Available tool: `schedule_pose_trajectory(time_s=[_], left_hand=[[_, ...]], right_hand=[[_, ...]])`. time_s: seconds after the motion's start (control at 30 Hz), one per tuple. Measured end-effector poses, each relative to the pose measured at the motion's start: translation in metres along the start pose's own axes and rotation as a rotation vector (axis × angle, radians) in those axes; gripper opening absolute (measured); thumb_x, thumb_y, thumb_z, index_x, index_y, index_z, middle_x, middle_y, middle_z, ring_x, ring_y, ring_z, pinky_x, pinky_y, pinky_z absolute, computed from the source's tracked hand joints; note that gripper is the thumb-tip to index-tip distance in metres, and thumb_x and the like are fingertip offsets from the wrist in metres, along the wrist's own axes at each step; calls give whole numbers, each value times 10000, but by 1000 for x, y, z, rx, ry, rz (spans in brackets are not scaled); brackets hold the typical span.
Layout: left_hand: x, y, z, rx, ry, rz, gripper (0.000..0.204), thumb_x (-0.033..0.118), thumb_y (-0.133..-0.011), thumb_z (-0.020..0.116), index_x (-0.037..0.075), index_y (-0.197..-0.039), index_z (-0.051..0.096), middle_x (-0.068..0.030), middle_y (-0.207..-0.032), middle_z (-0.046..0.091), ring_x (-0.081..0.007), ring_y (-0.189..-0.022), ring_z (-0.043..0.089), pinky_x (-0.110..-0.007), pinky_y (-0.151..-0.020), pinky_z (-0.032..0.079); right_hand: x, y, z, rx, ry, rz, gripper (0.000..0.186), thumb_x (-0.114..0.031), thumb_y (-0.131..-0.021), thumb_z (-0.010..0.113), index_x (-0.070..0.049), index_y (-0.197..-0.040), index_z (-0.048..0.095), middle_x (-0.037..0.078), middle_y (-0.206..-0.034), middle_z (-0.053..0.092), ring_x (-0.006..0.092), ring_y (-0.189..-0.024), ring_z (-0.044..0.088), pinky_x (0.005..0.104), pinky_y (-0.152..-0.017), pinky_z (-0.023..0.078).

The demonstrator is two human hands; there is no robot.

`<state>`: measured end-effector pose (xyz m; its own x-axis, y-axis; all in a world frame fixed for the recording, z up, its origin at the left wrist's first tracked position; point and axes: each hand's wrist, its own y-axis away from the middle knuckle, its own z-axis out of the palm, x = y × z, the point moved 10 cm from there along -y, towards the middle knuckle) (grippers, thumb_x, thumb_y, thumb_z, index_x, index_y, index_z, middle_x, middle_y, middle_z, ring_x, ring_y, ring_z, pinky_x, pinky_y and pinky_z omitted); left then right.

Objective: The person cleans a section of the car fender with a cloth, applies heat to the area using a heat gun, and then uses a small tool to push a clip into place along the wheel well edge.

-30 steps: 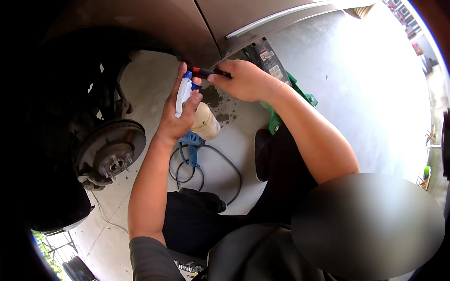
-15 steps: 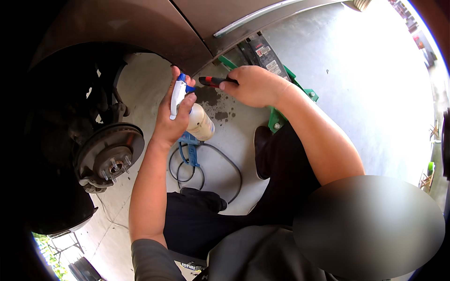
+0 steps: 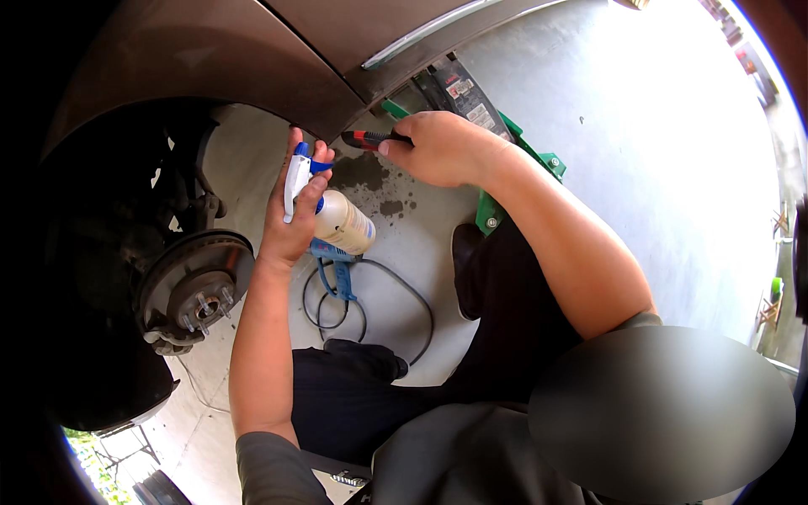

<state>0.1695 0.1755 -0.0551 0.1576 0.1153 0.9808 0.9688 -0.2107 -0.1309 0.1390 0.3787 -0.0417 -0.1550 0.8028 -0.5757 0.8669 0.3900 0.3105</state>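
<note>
My left hand (image 3: 293, 212) grips a spray bottle (image 3: 337, 217) with a white and blue trigger head and a pale body, held up beside the open wheel well. My right hand (image 3: 438, 147) holds a small tool with a red and black handle (image 3: 370, 139), its tip pointing left toward the bottle's head. The two hands are close together, a short gap apart. Below and left of them, a bare brake disc and wheel hub (image 3: 195, 290) with studs sit in the wheel arch of a brown car (image 3: 252, 59).
A green floor jack (image 3: 505, 160) reaches under the car's sill. A blue corded tool (image 3: 332, 265) lies on the concrete with its black cable (image 3: 404, 295) looped beside my dark-trousered legs. Dark wet stains (image 3: 370, 181) mark the floor under the hands.
Both hands and the view have shifted slightly; my right hand with the red-handled tool has stayed at the bottle's trigger head, and the bottle has tilted a little.
</note>
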Motion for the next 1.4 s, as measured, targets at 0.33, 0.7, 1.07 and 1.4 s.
schedule_pose_trajectory(time_s=[0.33,0.7,1.07,1.4], left_hand=[[-5,-2,-8,-25,334,-67,816,342,-1030,624,71,-1677,208,-149,-1382,613,-223,-1263,601,-379,-1116,473],[-7,-4,-10,9,354,-42,814,326,-1036,618,70,-1676,186,-127,-1361,625,-244,-1287,618,-389,-1112,484],[2,1,-14,46,252,-78,757,244,-1038,619,49,-1662,237,-103,-1335,639,-187,-1221,647,-361,-1074,509],[-7,5,-21,50,170,-122,764,301,-1072,570,75,-1682,169,-138,-1353,649,-235,-1229,644,-364,-1087,499]], right_hand=[[-44,-7,-2,109,-113,-198,535,-462,-1041,560,58,-1066,683,272,-945,706,443,-951,691,486,-833,529],[-56,-16,0,96,-234,-141,486,-448,-1050,566,24,-1055,681,249,-874,694,399,-865,685,452,-789,529],[-55,-15,6,70,-362,-83,459,-431,-1051,595,21,-1032,671,159,-788,651,264,-743,614,401,-719,507],[-53,-15,11,134,-150,-245,480,-452,-1035,600,21,-1000,677,232,-859,684,389,-834,671,456,-775,517]])
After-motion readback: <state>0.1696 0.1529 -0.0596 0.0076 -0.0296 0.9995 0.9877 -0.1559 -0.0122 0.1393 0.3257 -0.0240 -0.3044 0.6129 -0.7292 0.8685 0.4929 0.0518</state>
